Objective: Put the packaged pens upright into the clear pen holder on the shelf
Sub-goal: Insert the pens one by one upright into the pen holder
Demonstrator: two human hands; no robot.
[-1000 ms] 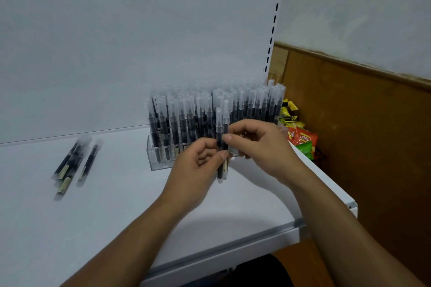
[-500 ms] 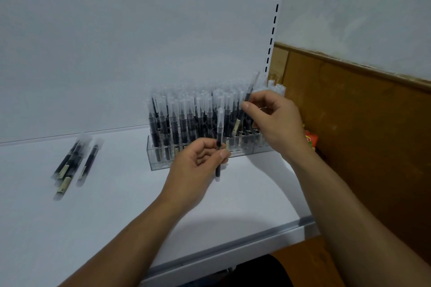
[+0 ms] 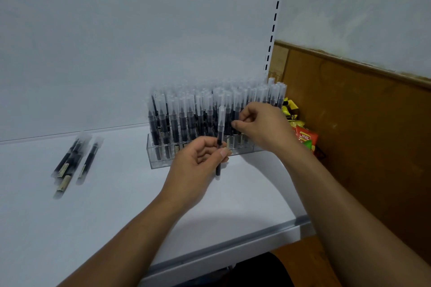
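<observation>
The left hand (image 3: 200, 165) held one packaged pen (image 3: 220, 123) upright in front of the pen holder (image 3: 161, 161), its fingers (image 3: 224, 152) pinching the barrel near the middle, thumb toward the camera. That grip left the lower end free, probably so it could be dropped straight into a slot. The right hand (image 3: 263, 126) was up against the front right rows of standing pens (image 3: 186, 119), its fingertips drawn together at one of them; whether they actually gripped it or only steadied it could not be told (the packaging blurs together there). The holder stood at the back right of the white shelf (image 3: 116, 205) and looked almost full, so a free slot probably had to be felt for. A few loose pens (image 3: 70, 163) lay flat well off to the left, not yet placed. Snack packets (image 3: 305, 137) sat beyond the shelf's right edge.
</observation>
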